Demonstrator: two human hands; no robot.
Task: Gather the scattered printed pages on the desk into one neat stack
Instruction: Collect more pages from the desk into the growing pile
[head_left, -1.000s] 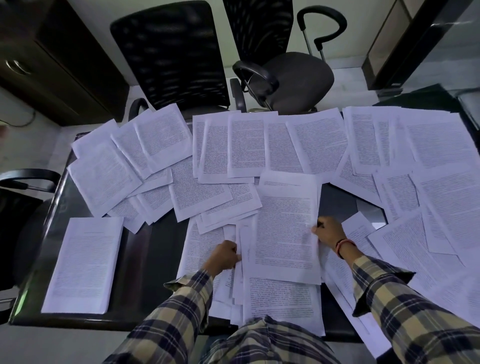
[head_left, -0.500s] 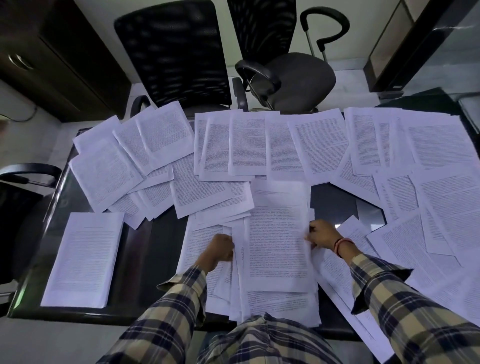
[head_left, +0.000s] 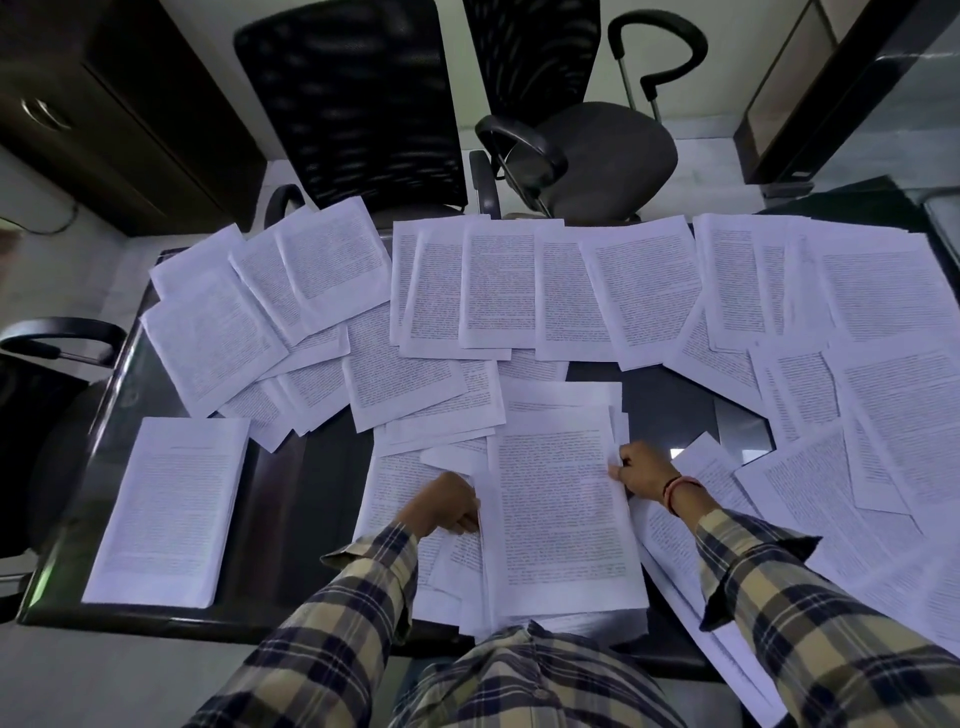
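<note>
The pile of pages (head_left: 561, 514) has slid closer to the person, and both hands came in tighter. The left hand (head_left: 441, 506) pinches its left edge and the right hand (head_left: 641, 470) its right edge (long side pointing away). Loose pages (head_left: 639, 291) cover the desk (head_left: 306, 499) beyond; print too small to read.

This was an office. A dark glass-topped desk (head_left: 291, 499) filled the middle of the frame, spread with printed pages (head_left: 498, 291). Beyond its far edge, at the top centre, stood two black mesh-backed swivel chairs (head_left: 353, 104) with curved armrests, and a third chair's armrest (head_left: 62, 338) showed at the left edge. A dark wooden cabinet (head_left: 104, 104) occupied the upper left.
</note>
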